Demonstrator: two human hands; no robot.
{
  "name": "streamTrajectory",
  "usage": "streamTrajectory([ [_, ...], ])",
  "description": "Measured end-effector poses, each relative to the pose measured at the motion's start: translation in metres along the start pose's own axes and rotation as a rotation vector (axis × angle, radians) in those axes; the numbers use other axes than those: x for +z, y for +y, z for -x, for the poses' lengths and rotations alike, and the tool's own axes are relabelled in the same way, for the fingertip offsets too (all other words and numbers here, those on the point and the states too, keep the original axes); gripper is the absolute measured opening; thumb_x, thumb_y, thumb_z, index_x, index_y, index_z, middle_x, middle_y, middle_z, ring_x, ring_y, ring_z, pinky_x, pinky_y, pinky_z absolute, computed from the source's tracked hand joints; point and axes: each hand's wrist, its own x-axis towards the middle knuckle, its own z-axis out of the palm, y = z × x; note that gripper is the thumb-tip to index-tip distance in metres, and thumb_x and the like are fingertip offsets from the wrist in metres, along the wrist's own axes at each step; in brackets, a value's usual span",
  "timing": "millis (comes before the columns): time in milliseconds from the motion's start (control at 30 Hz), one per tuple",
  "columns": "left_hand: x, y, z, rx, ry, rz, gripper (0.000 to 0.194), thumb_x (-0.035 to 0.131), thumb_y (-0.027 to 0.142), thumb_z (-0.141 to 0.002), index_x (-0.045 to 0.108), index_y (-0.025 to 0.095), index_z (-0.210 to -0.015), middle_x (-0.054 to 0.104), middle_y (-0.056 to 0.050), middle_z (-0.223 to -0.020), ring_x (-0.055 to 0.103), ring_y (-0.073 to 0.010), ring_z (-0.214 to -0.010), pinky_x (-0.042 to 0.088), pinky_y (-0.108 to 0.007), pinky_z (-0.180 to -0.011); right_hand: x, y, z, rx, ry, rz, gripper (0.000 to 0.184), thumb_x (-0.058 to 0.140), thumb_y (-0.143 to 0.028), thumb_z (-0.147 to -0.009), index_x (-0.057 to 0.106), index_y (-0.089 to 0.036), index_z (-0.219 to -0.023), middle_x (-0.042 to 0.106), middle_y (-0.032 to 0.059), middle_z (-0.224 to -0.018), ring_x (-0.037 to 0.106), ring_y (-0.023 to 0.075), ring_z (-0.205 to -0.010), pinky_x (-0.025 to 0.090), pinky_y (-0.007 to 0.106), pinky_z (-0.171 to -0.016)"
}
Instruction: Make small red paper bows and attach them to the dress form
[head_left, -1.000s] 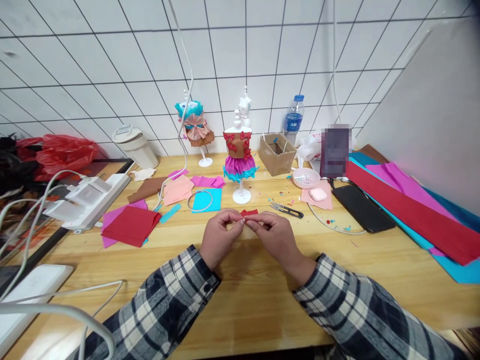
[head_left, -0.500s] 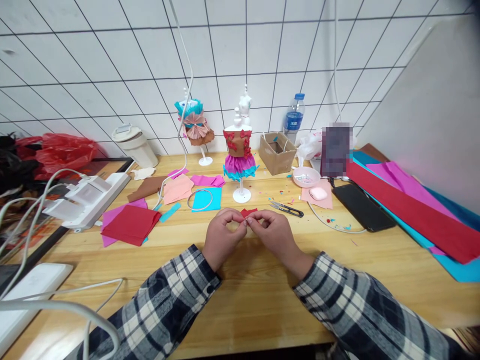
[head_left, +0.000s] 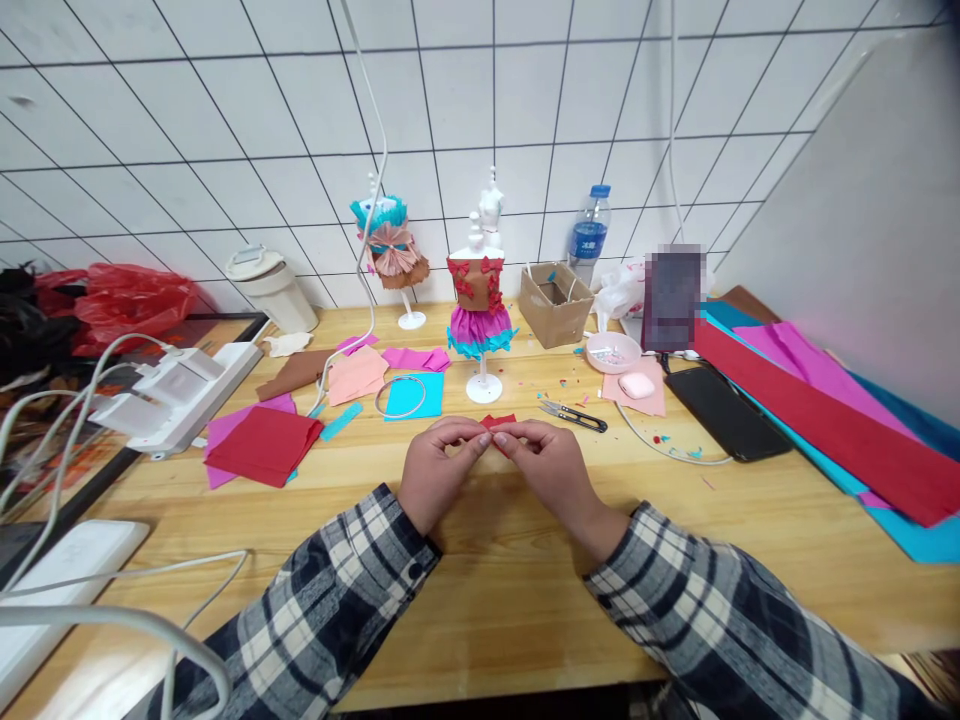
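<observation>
Above the middle of the pale wooden tabletop [head_left: 480, 590], the left hand [head_left: 439, 470] and the right hand [head_left: 551, 468] meet fingertip to fingertip, both pinched closed on a small folded piece of red crepe paper [head_left: 497, 421] that shows just over the knuckles; how much of it is tucked between the fingers cannot be told. Both forearms wear dark plaid sleeves. Just beyond the hands stands a small white dress-form mannequin in a brown paper bodice with red bows and a pink and teal ruffled skirt [head_left: 478, 310], and to the right of its base lie small black thread snips [head_left: 574, 414]. A square of bright blue paper with a thin metal ring on it [head_left: 412, 396] lies to the left of that base. Farther left sits a stack of red and purple paper sheets [head_left: 259, 445], beside a white power strip with plugged-in cables [head_left: 176, 395]. Well to the right, a black phone [head_left: 726, 413] lies flat near long rolls of red, magenta and blue crepe paper [head_left: 832, 425].
</observation>
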Motion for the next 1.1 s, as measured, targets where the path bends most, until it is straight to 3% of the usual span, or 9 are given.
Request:
streamTrajectory([
  [167, -0.003, -0.002, -0.001, -0.044, -0.020, 0.042, 0.016, 0.069, 0.033, -0.071, 0.070, 0.017, -0.071, 0.070, -0.006, -0.079, 0.063, -0.0188, -0.078, 0.050, -0.031, -0.075, 0.001, -0.001, 0.003, -0.105, -0.024, 0.067, 0.016, 0.066, -0.030, -0.079, 0.076, -0.022, -0.089, 0.072, 0.0026, -0.077, 0.055, 0.0130, -0.058, 0.044, 0.025, -0.056],
  [367, -0.002, -0.008, -0.002, 0.000, -0.010, 0.006, 0.013, 0.068, 0.029, -0.071, 0.070, 0.017, -0.069, 0.070, -0.006, -0.079, 0.064, -0.0186, -0.079, 0.050, -0.032, -0.078, 0.001, 0.003, 0.003, -0.184, -0.022, 0.117, 0.014, 0.065, -0.030, -0.080, 0.075, -0.022, -0.087, 0.072, 0.0032, -0.079, 0.060, 0.0151, -0.065, 0.047, 0.026, -0.060],
  [633, 0.000, -0.004, -0.002, -0.005, -0.027, -0.042, 0.012, 0.067, 0.028, -0.072, 0.074, 0.018, -0.073, 0.072, -0.007, -0.084, 0.066, -0.0189, -0.081, 0.052, -0.031, -0.078, -0.003, 0.007, 0.002, -0.211, -0.009, 0.226, 0.015, 0.064, -0.029, -0.081, 0.075, -0.026, -0.091, 0.073, 0.0029, -0.084, 0.063, 0.0170, -0.071, 0.049, 0.028, -0.063],
  [800, 0.001, -0.006, -0.001, -0.020, -0.017, -0.073, 0.013, 0.066, 0.028, -0.071, 0.073, 0.017, -0.072, 0.073, -0.007, -0.082, 0.066, -0.0187, -0.077, 0.051, -0.029, -0.070, -0.005, 0.005, 0.002, -0.246, -0.030, 0.276, 0.015, 0.063, -0.029, -0.083, 0.074, -0.026, -0.092, 0.072, 0.0022, -0.085, 0.063, 0.0165, -0.071, 0.048, 0.028, -0.065],
  [967, 0.000, -0.003, 0.002, 0.043, 0.024, -0.154, 0.009, 0.066, 0.025, -0.070, 0.070, 0.018, -0.066, 0.071, -0.005, -0.076, 0.065, -0.0174, -0.073, 0.050, -0.029, -0.070, -0.008, -0.002, 0.003, -0.296, 0.015, 0.379, 0.017, 0.064, -0.032, -0.083, 0.071, -0.025, -0.097, 0.070, 0.0013, -0.091, 0.059, 0.0133, -0.064, 0.045, 0.026, -0.061],
  [1100, 0.000, 0.003, 0.004, 0.095, 0.050, -0.225, 0.009, 0.065, 0.023, -0.069, 0.067, 0.018, -0.062, 0.070, -0.004, -0.076, 0.064, -0.0182, -0.076, 0.050, -0.032, -0.075, -0.009, -0.005, 0.006, -0.371, -0.021, 0.439, 0.015, 0.059, -0.031, -0.086, 0.072, -0.025, -0.092, 0.070, 0.0013, -0.088, 0.061, 0.0141, -0.073, 0.043, 0.025, -0.063],
])
